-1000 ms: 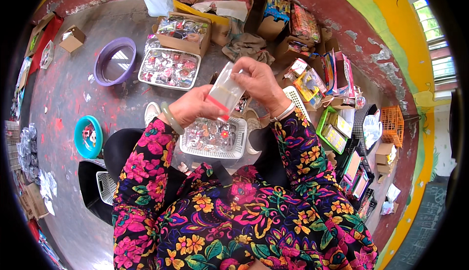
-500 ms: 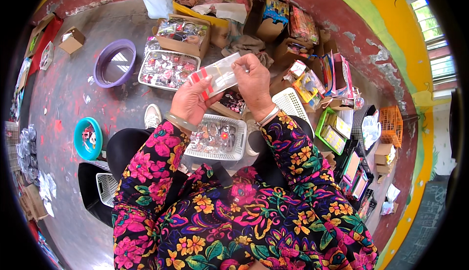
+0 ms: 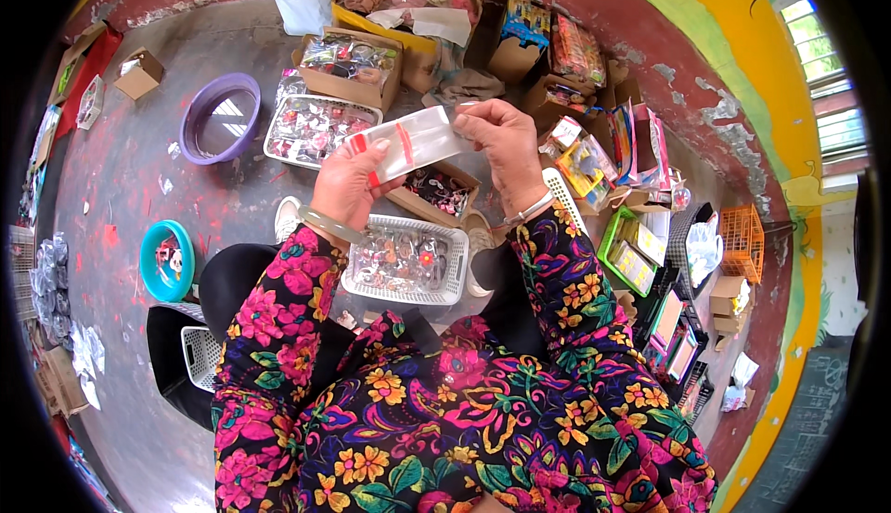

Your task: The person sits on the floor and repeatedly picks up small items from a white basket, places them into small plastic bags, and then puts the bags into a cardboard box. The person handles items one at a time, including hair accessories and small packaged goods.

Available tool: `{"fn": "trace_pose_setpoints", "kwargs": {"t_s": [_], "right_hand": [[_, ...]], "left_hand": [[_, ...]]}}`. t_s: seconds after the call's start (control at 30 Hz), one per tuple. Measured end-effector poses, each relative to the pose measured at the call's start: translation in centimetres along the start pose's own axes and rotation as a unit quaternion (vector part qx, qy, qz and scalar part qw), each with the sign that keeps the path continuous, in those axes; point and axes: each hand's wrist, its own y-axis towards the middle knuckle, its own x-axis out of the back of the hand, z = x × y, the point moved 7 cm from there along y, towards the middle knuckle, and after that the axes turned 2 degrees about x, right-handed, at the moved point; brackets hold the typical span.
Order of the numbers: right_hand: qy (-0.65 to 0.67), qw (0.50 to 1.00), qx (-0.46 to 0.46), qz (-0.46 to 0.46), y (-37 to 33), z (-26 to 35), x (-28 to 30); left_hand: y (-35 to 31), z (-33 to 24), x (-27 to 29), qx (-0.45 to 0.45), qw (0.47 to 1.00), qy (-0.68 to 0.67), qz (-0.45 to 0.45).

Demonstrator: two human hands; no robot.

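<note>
My left hand [image 3: 345,183] grips a small stack of clear plastic bags [image 3: 429,140] with red strips, thumb on top near the strips. At the other end of the bags, the fingertips of my right hand [image 3: 506,148] are pinched together at the upper corner. Below my hands, between my feet, a white basket [image 3: 456,283] holds several small wrapped pieces, one with a red flower shape. Just beyond it an open cardboard box [image 3: 419,207] of dark and pink small items is partly covered by the bags and my left hand.
Another white basket [image 3: 278,153] of packaged pieces stands ahead, beside a filled cardboard box [image 3: 376,97]. A purple basin [image 3: 190,132] and a teal basin [image 3: 148,267] sit on the left. Green [image 3: 613,258] and orange crates [image 3: 742,244] line the right wall.
Both hands have moved slightly apart; the left went left and the right went right. The bags now lie flatter, and a second red strip shows further along them.
</note>
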Motion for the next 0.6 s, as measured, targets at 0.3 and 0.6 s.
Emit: {"fn": "trace_pose_setpoints", "kwargs": {"t_s": [0.3,0.6], "right_hand": [[0.167,0.984,-0.060,-0.019,0.6,0.5,3.4],[-0.065,0.979,-0.131,0.140,-1.0,1.3,-0.4]], "left_hand": [[-0.1,-1.1,0.7,-0.023,1.000,-0.001,-0.018],[-0.3,-1.5,-0.8,-0.023,0.998,0.046,0.045]]}}
